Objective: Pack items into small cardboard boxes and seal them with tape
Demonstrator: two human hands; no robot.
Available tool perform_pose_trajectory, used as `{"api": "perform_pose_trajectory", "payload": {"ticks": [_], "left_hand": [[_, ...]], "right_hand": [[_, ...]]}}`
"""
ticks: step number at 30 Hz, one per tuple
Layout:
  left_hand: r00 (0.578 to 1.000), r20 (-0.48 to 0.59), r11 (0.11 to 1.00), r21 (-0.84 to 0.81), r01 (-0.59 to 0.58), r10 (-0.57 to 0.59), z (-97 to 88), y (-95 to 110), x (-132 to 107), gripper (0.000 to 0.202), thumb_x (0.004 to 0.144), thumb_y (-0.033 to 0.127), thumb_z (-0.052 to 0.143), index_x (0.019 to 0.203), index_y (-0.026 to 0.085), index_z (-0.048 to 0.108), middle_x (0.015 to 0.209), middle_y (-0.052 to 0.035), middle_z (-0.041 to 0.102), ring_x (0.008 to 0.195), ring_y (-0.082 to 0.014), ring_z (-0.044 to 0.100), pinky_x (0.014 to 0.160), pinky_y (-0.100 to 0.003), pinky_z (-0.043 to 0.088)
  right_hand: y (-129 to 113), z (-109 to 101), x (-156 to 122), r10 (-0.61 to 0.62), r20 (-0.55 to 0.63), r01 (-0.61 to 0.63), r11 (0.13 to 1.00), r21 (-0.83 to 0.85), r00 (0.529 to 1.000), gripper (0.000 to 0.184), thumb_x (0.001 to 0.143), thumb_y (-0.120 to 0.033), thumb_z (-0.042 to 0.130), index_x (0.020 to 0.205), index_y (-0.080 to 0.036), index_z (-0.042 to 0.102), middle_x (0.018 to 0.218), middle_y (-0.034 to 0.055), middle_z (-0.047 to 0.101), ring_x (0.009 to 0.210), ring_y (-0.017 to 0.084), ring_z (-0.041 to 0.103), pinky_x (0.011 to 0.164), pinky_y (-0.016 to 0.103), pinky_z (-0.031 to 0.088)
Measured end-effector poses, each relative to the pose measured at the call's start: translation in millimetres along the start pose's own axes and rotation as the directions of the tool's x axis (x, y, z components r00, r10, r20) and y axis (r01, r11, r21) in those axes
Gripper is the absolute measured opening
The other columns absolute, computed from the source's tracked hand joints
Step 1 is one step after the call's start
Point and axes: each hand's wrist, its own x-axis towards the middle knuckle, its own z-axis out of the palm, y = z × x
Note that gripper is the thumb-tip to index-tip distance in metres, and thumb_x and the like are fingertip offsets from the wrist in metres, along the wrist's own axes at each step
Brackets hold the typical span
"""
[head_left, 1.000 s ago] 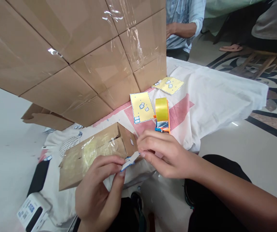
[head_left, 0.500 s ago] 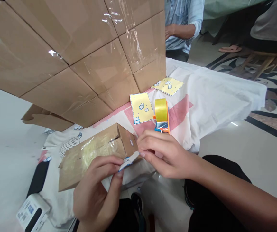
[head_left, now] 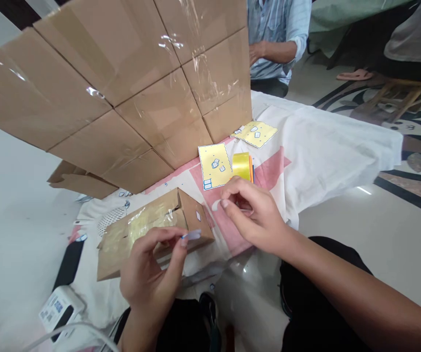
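Between thumb and index finger, my left hand (head_left: 155, 264) pinches a small translucent strip with a blue edge (head_left: 193, 234). It hangs just in front of a taped cardboard box (head_left: 118, 254) lying on the cloth. My right hand (head_left: 252, 212), also closed in a pinch, holds a small white piece of paper (head_left: 216, 205) to the right of the box. A small white label (head_left: 198, 215) is on the box's end face. Behind my right hand stands a tape dispenser with a yellow roll (head_left: 241, 165), its lower part hidden by the hand.
Stacked cardboard boxes (head_left: 151, 107) rise at the back left. Yellow printed sheets (head_left: 215, 166) lie on the white and pink cloth (head_left: 316, 142). A white device with a label (head_left: 58, 308) sits at lower left, near a cable. Another person's hand (head_left: 257, 51) shows beyond the stack.
The white, blue-edged strip that both hands held together has come apart. My right hand has moved up and away with a white piece, while my left hand keeps the translucent strip.
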Motion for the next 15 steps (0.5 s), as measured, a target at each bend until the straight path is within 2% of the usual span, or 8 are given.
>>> {"api": "perform_pose_trajectory", "payload": {"ticks": [4,7,9,11,12,14,15], "left_hand": [[0.988,-0.131,0.980,0.168,0.109,-0.088,-1.4,17,26,0.016,0.083,0.017,0.073,0.097,0.023,0.072,0.088,-0.0005,0.070,0.081,-0.0143,0.063,0.074,-0.028,0.051],[0.965,-0.128,0.955,0.165,0.247,-0.227,2.8,27,61,0.013,0.085,0.029,0.070,0.095,0.022,0.073,0.088,-0.0021,0.072,0.080,-0.0164,0.066,0.073,-0.028,0.053],[0.952,-0.019,0.934,0.186,0.304,-0.305,11.0,30,89,0.017,0.082,0.034,0.069,0.092,0.020,0.074,0.086,-0.0027,0.074,0.080,-0.0180,0.068,0.070,-0.028,0.053],[0.931,0.125,0.902,0.320,0.289,-0.342,24.3,28,118,0.017,0.080,0.035,0.068,0.086,0.020,0.074,0.083,-0.0021,0.074,0.077,-0.0184,0.068,0.067,-0.026,0.051],[0.908,0.207,0.876,0.407,0.259,-0.364,33.0,26,131,0.017,0.080,0.036,0.066,0.084,0.021,0.074,0.083,-0.0017,0.075,0.077,-0.0185,0.068,0.066,-0.026,0.050],[0.857,0.299,0.785,0.594,0.178,-0.421,53.5,15,155,0.019,0.079,0.036,0.063,0.086,0.023,0.075,0.086,-0.0014,0.076,0.081,-0.0191,0.068,0.067,-0.025,0.048],[0.825,0.312,0.705,0.696,0.139,-0.471,64.8,8,165,0.020,0.079,0.035,0.062,0.089,0.024,0.075,0.091,-0.0015,0.077,0.084,-0.0195,0.068,0.069,-0.025,0.048]], "right_hand": [[7,-9,3,0.134,-0.123,-0.121,0.987,0.106,0.983,0.008,0.092,-0.016,0.053,0.084,-0.020,0.051,0.075,-0.0024,0.052,0.062,0.011,0.046,0.055,0.024,0.035],[14,-17,5,0.221,-0.173,-0.184,0.961,0.208,0.960,0.009,0.091,-0.022,0.055,0.084,-0.020,0.050,0.073,-0.0033,0.049,0.062,0.011,0.044,0.056,0.024,0.034],[17,-23,6,0.271,-0.202,-0.210,0.938,0.276,0.941,0.011,0.089,-0.025,0.057,0.083,-0.020,0.049,0.073,-0.0037,0.047,0.062,0.010,0.043,0.057,0.024,0.034],[19,-28,7,0.313,-0.226,-0.226,0.912,0.342,0.923,0.013,0.088,-0.027,0.057,0.082,-0.021,0.048,0.075,-0.0035,0.047,0.064,0.011,0.043,0.059,0.025,0.035],[20,-30,7,0.328,-0.235,-0.228,0.901,0.370,0.915,0.014,0.088,-0.028,0.058,0.081,-0.021,0.048,0.076,-0.0033,0.047,0.064,0.011,0.043,0.060,0.025,0.036],[22,-33,6,0.348,-0.250,-0.226,0.882,0.413,0.903,0.015,0.087,-0.028,0.058,0.080,-0.021,0.047,0.076,-0.0035,0.045,0.065,0.011,0.043,0.061,0.026,0.036],[22,-34,6,0.353,-0.259,-0.221,0.877,0.427,0.899,0.016,0.086,-0.029,0.059,0.079,-0.021,0.047,0.076,-0.0034,0.045,0.066,0.011,0.043,0.061,0.026,0.036]]}}
